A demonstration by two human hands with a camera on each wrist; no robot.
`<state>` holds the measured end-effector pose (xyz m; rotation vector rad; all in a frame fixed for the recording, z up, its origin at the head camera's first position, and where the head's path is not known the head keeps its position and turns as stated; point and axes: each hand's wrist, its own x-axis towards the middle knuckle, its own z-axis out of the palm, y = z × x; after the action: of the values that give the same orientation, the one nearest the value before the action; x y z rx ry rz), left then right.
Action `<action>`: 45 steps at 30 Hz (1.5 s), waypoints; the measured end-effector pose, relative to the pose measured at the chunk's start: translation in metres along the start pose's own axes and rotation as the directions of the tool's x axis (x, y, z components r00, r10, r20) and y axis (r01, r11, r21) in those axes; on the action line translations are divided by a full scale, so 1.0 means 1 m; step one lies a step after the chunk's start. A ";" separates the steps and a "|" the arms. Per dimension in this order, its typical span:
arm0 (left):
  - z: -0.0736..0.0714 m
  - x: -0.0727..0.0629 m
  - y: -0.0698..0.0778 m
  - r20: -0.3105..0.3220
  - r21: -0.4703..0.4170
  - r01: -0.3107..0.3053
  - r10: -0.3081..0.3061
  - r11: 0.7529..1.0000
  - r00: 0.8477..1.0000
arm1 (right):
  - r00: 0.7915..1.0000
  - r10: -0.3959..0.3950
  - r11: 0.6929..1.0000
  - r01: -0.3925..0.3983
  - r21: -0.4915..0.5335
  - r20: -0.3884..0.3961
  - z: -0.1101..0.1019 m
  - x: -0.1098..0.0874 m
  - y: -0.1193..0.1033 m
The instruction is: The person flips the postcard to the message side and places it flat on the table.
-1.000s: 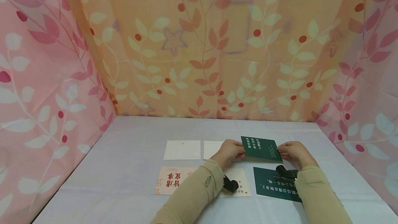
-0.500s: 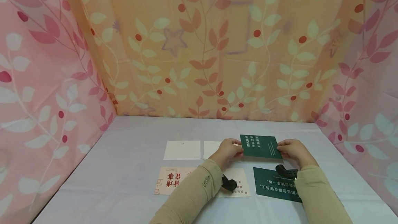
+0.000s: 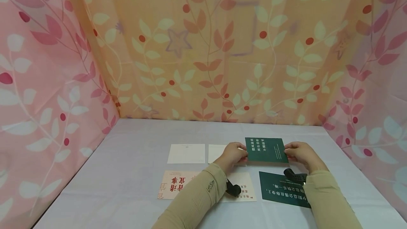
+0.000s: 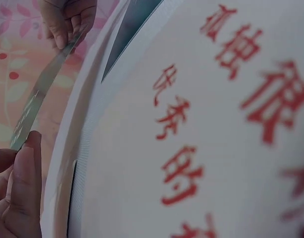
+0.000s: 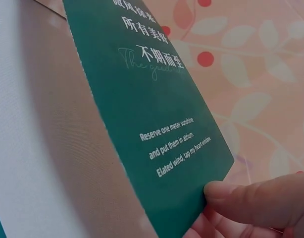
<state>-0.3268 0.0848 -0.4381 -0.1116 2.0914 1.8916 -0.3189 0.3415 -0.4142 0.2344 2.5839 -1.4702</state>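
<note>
The fingers of the left hand (image 3: 233, 154) pinch one short edge of the card (image 3: 266, 150); those of the right hand (image 3: 304, 154) pinch the opposite edge near a corner, thumb on the printed green face. Between them the card hangs tilted above the counter (image 3: 111, 172), seen nearly edge-on from the left wrist. It should be very light and fairly stiff, though thin enough to bow or crease if the hands push together; its smooth face may slip a little. The edges look the best hold, with light, even pressure, clear of the lettering. A dark card (image 3: 283, 189) lies on the nearer side, two red-lettered cards (image 3: 241, 186) beside it, and two white cards (image 3: 186, 154) lie farther back.
</note>
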 end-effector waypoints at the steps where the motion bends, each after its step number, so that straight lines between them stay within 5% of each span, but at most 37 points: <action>1: 0.000 0.000 0.000 0.000 0.001 0.000 0.000 1.000 1.000 | 1.000 -0.004 1.000 0.004 0.005 0.001 0.000 0.000 0.000; 13: -0.003 0.000 0.002 -0.003 0.020 -0.018 0.018 1.000 1.000 | 1.000 -0.027 0.996 0.026 0.080 0.013 -0.001 -0.002 -0.002; 45: -0.002 0.002 0.000 -0.003 0.016 -0.065 0.065 0.998 0.998 | 0.998 -0.057 0.994 0.056 0.089 0.016 -0.008 -0.007 0.002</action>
<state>-0.3287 0.0832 -0.4379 -0.0443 2.1367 1.9121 -0.3120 0.3494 -0.4103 0.1585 2.5339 -1.6002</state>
